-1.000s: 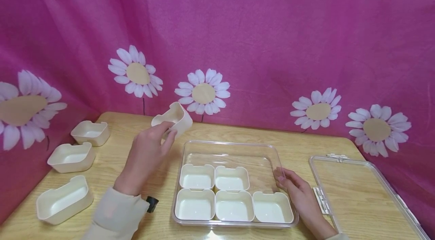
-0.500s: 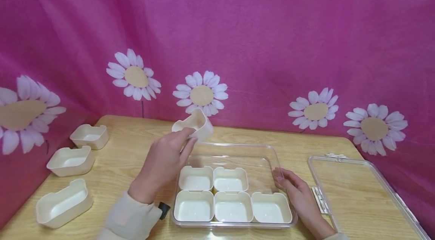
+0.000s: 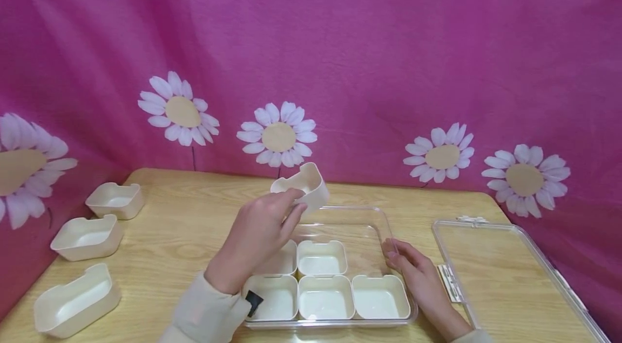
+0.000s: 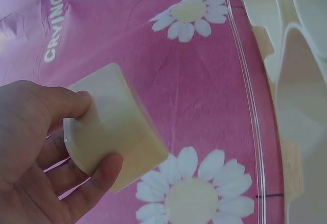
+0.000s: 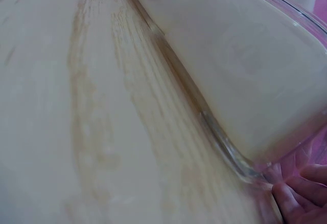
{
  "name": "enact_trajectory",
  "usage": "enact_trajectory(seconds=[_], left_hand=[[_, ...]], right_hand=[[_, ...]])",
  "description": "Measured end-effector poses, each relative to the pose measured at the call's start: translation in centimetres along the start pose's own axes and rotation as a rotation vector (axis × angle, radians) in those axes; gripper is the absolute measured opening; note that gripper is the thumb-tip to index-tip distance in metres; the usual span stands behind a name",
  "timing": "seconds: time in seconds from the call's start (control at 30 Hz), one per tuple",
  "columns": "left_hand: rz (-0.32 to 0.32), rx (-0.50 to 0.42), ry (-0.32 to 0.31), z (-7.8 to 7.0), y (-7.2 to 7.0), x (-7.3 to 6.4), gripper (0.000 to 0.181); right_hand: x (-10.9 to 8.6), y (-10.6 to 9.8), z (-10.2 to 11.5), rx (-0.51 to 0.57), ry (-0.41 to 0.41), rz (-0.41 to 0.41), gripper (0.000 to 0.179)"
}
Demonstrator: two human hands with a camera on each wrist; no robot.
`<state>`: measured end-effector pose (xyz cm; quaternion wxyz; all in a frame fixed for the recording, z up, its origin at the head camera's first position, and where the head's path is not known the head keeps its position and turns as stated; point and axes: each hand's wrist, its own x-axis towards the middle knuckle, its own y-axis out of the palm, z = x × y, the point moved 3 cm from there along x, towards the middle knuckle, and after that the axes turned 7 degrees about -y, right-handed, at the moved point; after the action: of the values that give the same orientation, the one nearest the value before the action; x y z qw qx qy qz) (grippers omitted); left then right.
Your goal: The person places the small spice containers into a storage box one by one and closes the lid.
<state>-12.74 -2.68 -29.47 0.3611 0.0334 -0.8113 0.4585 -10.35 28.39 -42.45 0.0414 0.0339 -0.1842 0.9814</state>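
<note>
My left hand [image 3: 257,235] pinches a small cream plastic bin [image 3: 311,194] between thumb and fingers, holding it tilted above the back of a clear plastic box [image 3: 340,324]. In the left wrist view, the thumb presses one face of the held bin [image 4: 117,127] and the fingers curl under it. Inside the box sit a front row of three cream bins [image 3: 326,300] and a back row of two, the left one [image 3: 282,262] partly hidden by my left hand. My right hand [image 3: 423,278] grips the box's right wall; its bent fingers [image 5: 299,196] show at the box corner.
Three more cream bins stand along the table's left side: a far one [image 3: 115,200], a middle one [image 3: 87,237] and a near one [image 3: 78,300]. A clear lid [image 3: 510,278] with white latches lies at the right. Behind the table hangs a magenta flowered cloth [image 3: 340,62].
My left hand has carried the cream bin rightward, from left of the clear box to over its back part. The right hand keeps its place on the box wall.
</note>
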Motion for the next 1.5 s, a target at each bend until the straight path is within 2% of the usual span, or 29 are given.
enact_trajectory(seconds=[0.13, 0.23, 0.33, 0.5, 0.67, 0.93, 1.13, 1.33, 1.5], left_hand=[[0.034, 0.007, 0.019, -0.5, 0.6, 0.1, 0.014], [0.102, 0.010, 0.011, -1.0, 1.3, 0.0, 0.008], [0.157, 0.010, 0.033, -1.5, 2.0, -0.2, 0.005], [0.160, 0.017, 0.136, -2.5, 3.1, -0.3, 0.006], [0.166, 0.029, 0.167, -3.0, 3.8, -0.3, 0.010], [0.282, 0.112, 0.221, -3.5, 5.7, 0.1, 0.008], [0.309, 0.180, 0.288, -4.3, 7.0, 0.0, 0.010], [0.362, 0.256, 0.330, -5.6, 7.8, 0.4, 0.009], [0.332, 0.309, 0.396, -6.7, 8.5, 0.6, 0.006]], right_hand=[[0.0, 0.3, 0.0, 0.025, 0.004, 0.004, 0.043], [0.0, 0.3, 0.1, 0.029, 0.006, 0.002, 0.043], [0.1, 0.3, 0.1, 0.029, -0.006, -0.005, 0.043], [0.0, 0.4, 0.2, 0.050, -0.016, -0.008, 0.042], [0.0, 0.5, 0.1, 0.051, -0.010, -0.005, 0.042], [0.1, 0.4, 0.1, 0.045, -0.022, -0.025, 0.041], [0.0, 0.3, 0.1, 0.025, -0.014, -0.023, 0.041], [0.0, 0.0, 0.2, -0.015, -0.002, -0.026, 0.041], [-0.1, -0.1, 0.2, -0.027, 0.015, -0.031, 0.041]])
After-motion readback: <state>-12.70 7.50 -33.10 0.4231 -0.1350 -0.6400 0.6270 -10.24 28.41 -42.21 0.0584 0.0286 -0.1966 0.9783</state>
